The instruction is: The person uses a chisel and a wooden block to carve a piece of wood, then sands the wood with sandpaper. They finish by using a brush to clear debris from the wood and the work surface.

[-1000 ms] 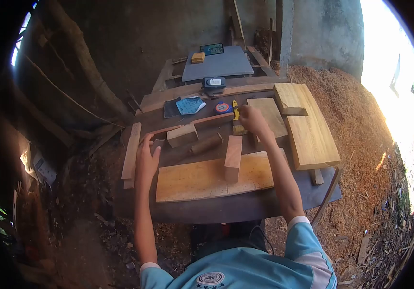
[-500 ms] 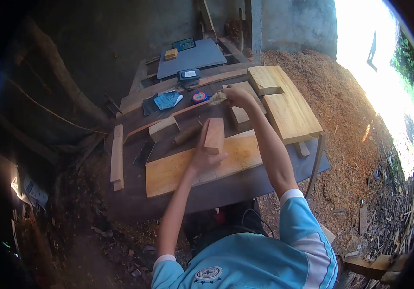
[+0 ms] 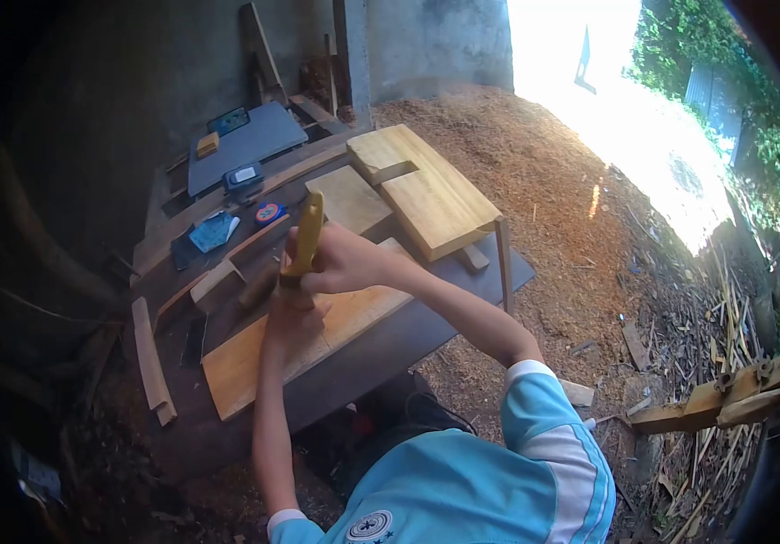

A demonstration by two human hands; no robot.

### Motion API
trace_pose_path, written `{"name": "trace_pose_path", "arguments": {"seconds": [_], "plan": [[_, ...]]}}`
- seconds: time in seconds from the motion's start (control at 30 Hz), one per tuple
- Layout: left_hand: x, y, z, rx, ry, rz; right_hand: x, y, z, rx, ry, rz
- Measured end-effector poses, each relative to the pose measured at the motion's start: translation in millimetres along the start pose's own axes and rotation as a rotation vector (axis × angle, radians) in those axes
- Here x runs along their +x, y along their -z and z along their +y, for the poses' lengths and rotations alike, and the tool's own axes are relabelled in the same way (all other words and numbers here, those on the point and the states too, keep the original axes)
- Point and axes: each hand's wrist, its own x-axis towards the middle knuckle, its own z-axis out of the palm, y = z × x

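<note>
My right hand is closed round a brush with a yellow handle, which points up; its bristles are hidden below the fist. Just under it, my left hand grips a wooden block, now almost wholly covered by my hands. Both hands are together above a long light board lying on the dark table. Left of them a rounded dark wooden piece and a small wood block lie on the tabletop.
A thick notched board rests at the table's right end, beside a flat board. Behind are a tape measure, blue sandpaper and a black device. A narrow strip lies left. Sawdust covers the floor.
My right hand has brought the brush down and left to the block in my left hand, turning its handle upward. The camera view has swung to the right.
</note>
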Motion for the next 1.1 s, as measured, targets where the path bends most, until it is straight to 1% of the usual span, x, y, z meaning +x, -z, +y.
{"name": "trace_pose_path", "arguments": {"seconds": [0.03, 0.07, 0.1, 0.17, 0.2, 0.23, 0.3, 0.33, 0.37, 0.4, 0.43, 0.47, 0.5, 0.57, 0.6, 0.63, 0.67, 0.7, 0.73, 0.77, 0.8, 0.83, 0.87, 0.9, 0.97, 1.0, 1.03, 1.07, 1.1], "plan": [[-4.0, 2.2, 3.4, 0.094, -0.001, 0.010, 1.6, 1.5, -10.7, 0.119, 0.012, -0.011], [-9.4, 2.3, 7.9, 0.087, 0.042, -0.004, 3.9, -5.4, -19.3, 0.261, 0.033, -0.025], [-11.1, 2.0, 17.2, 0.087, 0.089, -0.010, 5.8, -10.0, -25.1, 0.294, 0.071, -0.077], [-16.3, 4.5, 18.2, 0.121, -0.049, 0.077, 8.2, -4.6, -29.4, 0.335, 0.148, -0.177], [-16.9, 3.3, 13.7, 0.151, -0.234, 0.163, 12.0, -4.6, -27.1, 0.313, 0.259, -0.300], [-13.5, 1.7, 8.1, 0.175, -0.426, 0.250, 9.5, -1.7, -29.1, 0.288, 0.218, -0.461], [-7.4, 4.6, 4.1, 0.119, -0.304, 0.166, 5.8, 3.4, -38.9, 0.234, 0.132, -0.779], [-9.3, 0.8, 7.6, 0.024, -0.253, 0.193, 6.7, -1.5, -35.1, 0.218, 0.235, -0.883], [-12.6, -1.0, 11.2, -0.067, -0.195, 0.221, 5.7, -3.8, -36.0, 0.221, 0.234, -0.903], [-15.0, 1.2, 23.5, -0.163, -0.139, 0.200, 4.2, -5.9, -37.3, 0.228, 0.239, -0.923], [-15.5, 1.5, 23.1, -0.137, -0.157, 0.197, 3.7, -6.8, -38.5, 0.235, 0.246, -0.944], [-15.4, 1.2, 17.8, -0.109, -0.172, 0.194, 2.5, -4.1, -41.1, 0.182, 0.189, -0.872], [-13.4, 0.6, 7.5, -0.081, -0.190, 0.191, 2.2, -1.3, -41.0, 0.134, 0.141, -0.709], [-8.0, 1.9, -25.5, -0.315, -0.108, 0.134, 5.2, 6.0, -38.1, 0.040, 0.046, -0.384], [-12.6, 2.8, 3.7, -0.169, -0.168, 0.179, 10.2, 10.7, -26.7, -0.075, -0.100, -0.195], [-16.5, 2.2, 20.1, -0.024, -0.222, 0.221, 14.5, 13.5, -19.6, -0.185, -0.247, -0.005], [-18.2, 1.6, 16.5, -0.188, -0.068, 0.170, 14.6, 13.2, -18.9, -0.507, -0.265, 0.068], [-18.6, 1.1, 12.7, -0.141, -0.111, 0.184, 18.2, 16.5, -24.4, -0.831, -0.269, 0.147], [-18.1, 1.1, 9.9, -0.090, -0.158, 0.203, 17.5, 20.1, -46.6, -0.538, -0.385, 0.055], [-17.1, 0.0, 9.7, -0.156, -0.197, 0.200, 8.4, 15.1, -22.9, -0.075, -0.018, -0.022], [-16.1, -0.9, 10.3, -0.222, -0.235, 0.196, 4.1, 15.1, -35.3, 0.104, -0.144, -0.199], [-15.4, 1.6, 11.3, -0.148, -0.251, 0.195, 0.7, 13.4, -46.6, 0.284, -0.277, -0.377], [-15.2, 4.1, 11.9, -0.077, -0.265, 0.191, 1.7, 11.2, -45.5, 0.043, -0.078, -0.246], [-16.0, 3.6, 12.4, -0.043, -0.269, 0.196, 12.2, 6.2, -34.7, -0.128, -0.082, -0.083], [-17.9, 1.9, 13.1, -0.008, -0.270, 0.213, 16.1, 8.3, -25.8, -0.597, -0.110, 0.186], [-17.3, 3.3, 13.0, -0.003, -0.273, 0.230, 12.4, 8.0, -16.1, -0.400, -0.103, -0.002], [-11.8, 3.0, 1.2, 0.028, -0.301, 0.242, 11.7, 2.8, -22.5, -0.226, -0.018, -0.182], [-6.9, -1.7, -20.7, 0.059, -0.324, 0.249, 7.5, 3.7, -35.1, -0.112, 0.037, -0.217], [-9.8, 0.5, -11.0, 0.065, -0.293, 0.226, 6.9, 8.4, -57.3, 0.006, 0.084, -0.254]]}}
